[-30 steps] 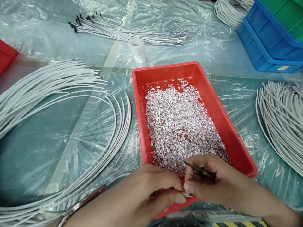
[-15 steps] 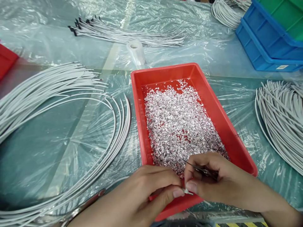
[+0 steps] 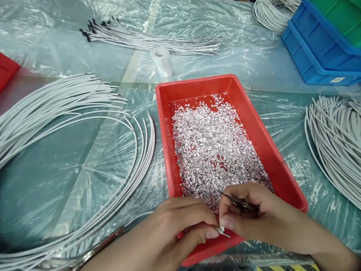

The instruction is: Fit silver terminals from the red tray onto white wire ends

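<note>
My left hand and my right hand meet over the near end of a red tray that holds a heap of small shiny metal pieces. The left thumb and fingers pinch the end of a thin white wire, whose bare tip sticks out toward the right hand. The right thumb and forefinger pinch at that tip. Dark tweezers are tucked under the curled right fingers. Both hands are closed.
White cables lie in a long arc on the left and in a coil on the right. Black-tipped wires, a clear tape roll and blue and green bins stand behind. Plastic sheet covers the table.
The hands have hardly moved. The wire tip between the thumbs has shifted slightly lower and now points more to the right.
</note>
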A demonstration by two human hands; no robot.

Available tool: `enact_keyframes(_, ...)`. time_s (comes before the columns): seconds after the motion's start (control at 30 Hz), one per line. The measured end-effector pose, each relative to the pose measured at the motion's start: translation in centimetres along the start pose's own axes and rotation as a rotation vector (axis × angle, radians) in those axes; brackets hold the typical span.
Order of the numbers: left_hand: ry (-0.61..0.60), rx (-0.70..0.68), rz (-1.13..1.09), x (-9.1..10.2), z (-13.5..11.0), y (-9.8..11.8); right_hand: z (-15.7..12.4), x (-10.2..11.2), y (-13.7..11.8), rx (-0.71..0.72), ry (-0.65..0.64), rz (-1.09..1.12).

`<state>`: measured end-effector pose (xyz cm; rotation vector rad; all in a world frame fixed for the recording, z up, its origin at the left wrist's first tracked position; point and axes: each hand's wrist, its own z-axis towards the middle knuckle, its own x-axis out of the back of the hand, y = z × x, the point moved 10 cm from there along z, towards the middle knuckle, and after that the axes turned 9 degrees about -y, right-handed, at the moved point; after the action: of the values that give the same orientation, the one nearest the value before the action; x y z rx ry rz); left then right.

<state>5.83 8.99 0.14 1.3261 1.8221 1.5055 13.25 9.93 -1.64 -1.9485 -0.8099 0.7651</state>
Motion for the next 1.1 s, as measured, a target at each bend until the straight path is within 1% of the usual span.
enact_keyframes(0.27,0.017,-0.026,-0.004,0.4,0.2,0.2,0.1,0.3,0.4,-0.025,0.008,-0.036)
enact_keyframes(0.4,0.025,-0.035,-0.023,0.6,0.2,0.4,0.1,0.7,0.1,0.001,0.056,-0.052)
enact_keyframes(0.47,0.05,-0.035,-0.061,0.8,0.1,0.3,0.1,1.1,-0.1,0.02,0.094,-0.08)
enact_keyframes(0.53,0.082,-0.019,-0.141,1.1,0.0,0.0,0.1,1.9,-0.3,0.036,0.178,-0.165)
enact_keyframes(0.63,0.108,-0.001,-0.308,1.1,0.0,-0.7,-0.5,3.7,-1.1,0.058,0.403,-0.432)
enact_keyframes(0.7,0.124,-0.014,-0.413,1.2,0.1,-0.8,-0.9,4.3,-1.7,0.073,0.507,-0.587)
enact_keyframes(0.83,0.159,-0.063,-0.531,1.5,0.5,-0.4,-1.2,5.0,-2.2,0.083,0.601,-0.692)
enact_keyframes(0.9,0.171,-0.083,-0.561,1.3,0.2,-0.1,-1.3,5.1,-2.4,0.091,0.632,-0.711)
enact_keyframes(0.93,0.166,-0.094,-0.566,0.8,-0.2,-0.1,-1.4,5.1,-2.5,0.1,0.637,-0.717)
enact_keyframes(0.97,0.141,-0.103,-0.552,0.0,-0.8,0.0,-1.4,5.0,-2.6,0.114,0.636,-0.722)
enact_keyframes(1.0,0.09,-0.107,-0.509,-1.3,-1.4,-0.1,-1.4,4.9,-2.6,0.131,0.631,-0.726)
enact_keyframes(1.07,-0.037,-0.08,-0.34,-5.0,-3.0,-0.8,-1.4,4.6,-2.6,0.16,0.608,-0.727)
enact_keyframes(1.1,-0.08,-0.037,-0.235,-6.9,-3.8,-1.7,-1.4,4.6,-2.4,0.165,0.599,-0.725)
